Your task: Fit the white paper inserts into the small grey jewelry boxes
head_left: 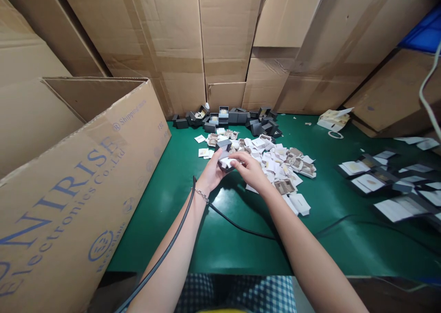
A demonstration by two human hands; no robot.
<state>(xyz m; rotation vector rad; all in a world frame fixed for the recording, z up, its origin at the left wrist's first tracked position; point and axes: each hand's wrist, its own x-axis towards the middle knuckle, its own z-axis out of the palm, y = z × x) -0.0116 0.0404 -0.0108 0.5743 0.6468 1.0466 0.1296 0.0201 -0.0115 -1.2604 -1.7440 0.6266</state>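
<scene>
Cardboard carton (82, 202), left of the frame: large blue lettering (73, 183) read "NIRISE", preceded by a letter cut off at the frame edge. "®" and "Shipping" stood above right; "Electronics Co.,Ltd" ran below; "Recyclable" accompanied a round emblem (100, 246). Remaining marks were too faint.

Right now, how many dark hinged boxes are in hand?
1: the open dark box in the left hand, the right hand at its white insert. More dark boxes on the green table overlap; some may be hidden.
</scene>
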